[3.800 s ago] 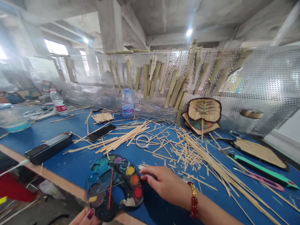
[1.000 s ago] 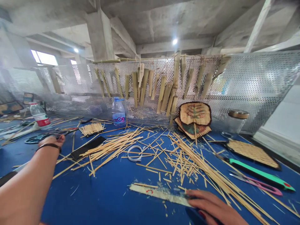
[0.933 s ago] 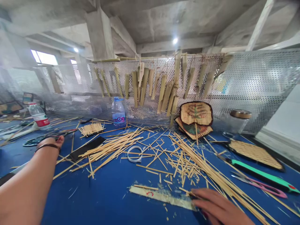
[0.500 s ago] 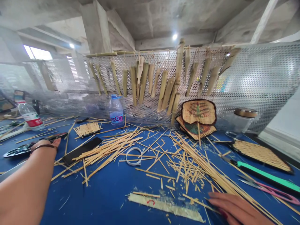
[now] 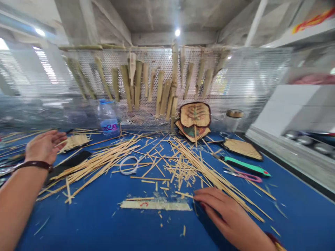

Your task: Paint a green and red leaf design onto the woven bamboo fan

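My left hand point(image 5: 46, 143) reaches out over the far left of the table, fingers stretched, with nothing visible in them. Its fingertips are beside a small woven bamboo piece point(image 5: 74, 142), close to a black flat bar point(image 5: 69, 163). My right hand point(image 5: 222, 208) rests low over the blue table, fingers extended, its tips at the end of a short bamboo strip point(image 5: 184, 194). Left of it lies a pale flat strip with a red mark point(image 5: 167, 205). Long bamboo strips point(image 5: 104, 158) lie in a bundle near the left hand, and more long strips point(image 5: 206, 165) run behind the right hand.
A roll of white tape point(image 5: 129, 165), a plastic bottle point(image 5: 108, 120), woven fans point(image 5: 195, 116), a glass jar point(image 5: 231, 123), a green-handled tool point(image 5: 246, 166) and pink scissors point(image 5: 247, 176) stand or lie around the strips. Bamboo pieces point(image 5: 159, 92) hang on a perforated metal screen.
The view has swung to the right. My left hand has left the dark palette-like tray at the left and moved toward the small woven piece. The right hand stays beside the short strips.
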Demonstrator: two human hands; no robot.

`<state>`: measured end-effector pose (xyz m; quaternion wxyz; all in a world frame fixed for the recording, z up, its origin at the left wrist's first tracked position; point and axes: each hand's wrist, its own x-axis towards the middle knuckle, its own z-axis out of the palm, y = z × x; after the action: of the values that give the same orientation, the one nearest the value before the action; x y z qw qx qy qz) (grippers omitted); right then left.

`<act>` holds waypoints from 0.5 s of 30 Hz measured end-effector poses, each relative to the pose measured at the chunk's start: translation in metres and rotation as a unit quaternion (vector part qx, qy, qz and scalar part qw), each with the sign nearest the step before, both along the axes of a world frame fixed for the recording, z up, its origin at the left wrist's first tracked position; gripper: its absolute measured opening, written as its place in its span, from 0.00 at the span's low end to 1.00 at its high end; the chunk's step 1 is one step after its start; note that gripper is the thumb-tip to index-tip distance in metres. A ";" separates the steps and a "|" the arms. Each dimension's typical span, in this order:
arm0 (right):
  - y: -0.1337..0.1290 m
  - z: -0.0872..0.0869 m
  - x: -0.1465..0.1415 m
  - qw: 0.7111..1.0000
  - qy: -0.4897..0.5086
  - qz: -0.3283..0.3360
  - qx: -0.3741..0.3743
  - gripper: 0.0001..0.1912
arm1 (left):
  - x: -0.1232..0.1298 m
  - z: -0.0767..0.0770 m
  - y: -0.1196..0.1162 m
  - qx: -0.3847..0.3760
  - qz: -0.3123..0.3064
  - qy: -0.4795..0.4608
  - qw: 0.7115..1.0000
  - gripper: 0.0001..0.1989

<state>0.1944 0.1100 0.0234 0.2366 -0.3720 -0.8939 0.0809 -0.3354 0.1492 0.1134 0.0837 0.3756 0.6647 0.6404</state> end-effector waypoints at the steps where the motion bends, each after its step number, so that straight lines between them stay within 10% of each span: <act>1: -0.001 0.000 -0.002 1.000 0.003 0.005 -0.013 0.15 | 0.018 -0.003 0.005 -0.019 -0.041 0.006 0.999 0.08; 3: -0.002 -0.001 -0.006 0.999 0.008 0.014 -0.028 0.15 | 0.062 -0.011 0.007 -0.105 -0.191 0.086 0.972 0.10; 5: -0.001 -0.004 -0.008 0.999 0.011 0.021 -0.031 0.13 | 0.114 -0.021 -0.001 -0.235 -0.374 0.264 0.857 0.12; 8: 0.000 -0.006 -0.011 0.999 0.001 0.031 -0.020 0.11 | 0.183 -0.038 -0.021 -0.231 -0.503 0.445 0.704 0.11; 11: 0.002 -0.003 -0.018 0.998 -0.040 0.054 0.000 0.10 | 0.221 -0.055 -0.035 -0.228 -0.543 0.490 0.643 0.07; 15: 0.009 -0.002 -0.032 0.986 -0.122 0.092 0.060 0.08 | 0.225 -0.070 -0.035 -0.247 -0.548 0.469 0.647 0.04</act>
<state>0.1629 0.1191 0.0214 0.1395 -0.2803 -0.9497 0.0030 -0.1099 0.1138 0.0439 0.1867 0.8869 0.4216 0.0280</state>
